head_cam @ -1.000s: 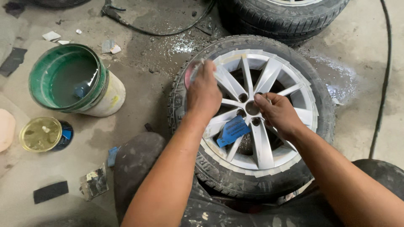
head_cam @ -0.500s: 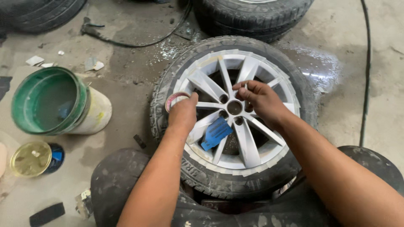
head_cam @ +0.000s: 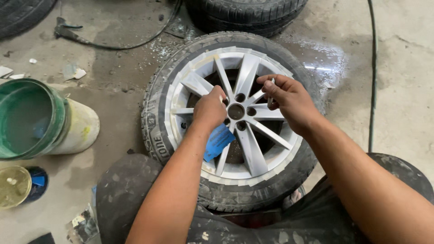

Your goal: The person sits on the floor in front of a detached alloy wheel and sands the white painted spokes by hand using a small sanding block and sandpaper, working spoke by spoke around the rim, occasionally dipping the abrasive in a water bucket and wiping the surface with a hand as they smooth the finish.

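Nearest, the person's knees frame a wheel [head_cam: 235,122] lying flat on the concrete floor [head_cam: 398,90], a silver multi-spoke rim inside its black tyre. Pale masking tape [head_cam: 178,92] already runs round the rim's edge where it meets the rubber, seemingly the whole way (the stretch at 6 o'clock is partly behind the forearms), so the masking looks largely done. The spokes look bare and dull; any coating or sanding on them appears yet to come.

The left hand [head_cam: 209,110] rests on the spokes at about 9 o'clock of the hub [head_cam: 236,111], its grip curled shut; what it presses I cannot tell. A blue sheet [head_cam: 218,141] pokes out between the spokes just below it. The right hand [head_cam: 291,101], at 3 o'clock of the hub, pinches a thin pale strip [head_cam: 271,92], too small to identify.

Farther off at 9 o'clock stands a green-lined bucket [head_cam: 68,122], cut off by the frame; at 12 o'clock another tyre [head_cam: 246,16] shows only partly.
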`<state>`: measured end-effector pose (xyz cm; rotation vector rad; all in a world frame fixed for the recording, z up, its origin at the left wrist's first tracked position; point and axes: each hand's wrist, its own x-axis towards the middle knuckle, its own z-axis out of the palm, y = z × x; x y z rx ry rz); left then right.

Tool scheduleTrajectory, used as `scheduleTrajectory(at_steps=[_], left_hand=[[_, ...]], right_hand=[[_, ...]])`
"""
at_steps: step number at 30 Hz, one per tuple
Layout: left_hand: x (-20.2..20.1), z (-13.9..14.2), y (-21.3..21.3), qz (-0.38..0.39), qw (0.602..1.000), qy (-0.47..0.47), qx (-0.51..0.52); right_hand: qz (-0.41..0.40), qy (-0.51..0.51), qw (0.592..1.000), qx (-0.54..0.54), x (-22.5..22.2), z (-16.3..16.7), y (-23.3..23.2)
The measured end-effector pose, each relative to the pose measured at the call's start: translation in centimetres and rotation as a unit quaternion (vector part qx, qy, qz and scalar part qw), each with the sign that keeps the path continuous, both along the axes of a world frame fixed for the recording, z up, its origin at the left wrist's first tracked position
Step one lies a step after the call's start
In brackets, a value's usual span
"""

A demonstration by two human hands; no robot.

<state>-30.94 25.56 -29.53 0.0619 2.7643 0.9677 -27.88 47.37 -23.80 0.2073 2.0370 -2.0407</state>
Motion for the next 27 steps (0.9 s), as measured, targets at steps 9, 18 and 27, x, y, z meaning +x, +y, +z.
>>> scheduleTrajectory(at_steps=[9, 18, 27], left_hand=[[0.3, -0.2, -0.4, -0.063, 0.996, 0.017, -0.068], [-1.1, 2.1, -1.7, -0.012, 0.966, 0.258, 0.019], [-2.9, 10.2, -10.3, 0.169, 0.838, 0.278, 0.438]], right_hand=[[0.038, -0.055, 0.991, -0.12, 0.0, -0.3, 0.5], [0.036, -0.046, 0.994, -0.093, -0.5, -1.2, -0.2], [0.071, -0.035, 0.993, 0.09, 1.4, -2.2, -8.6]])
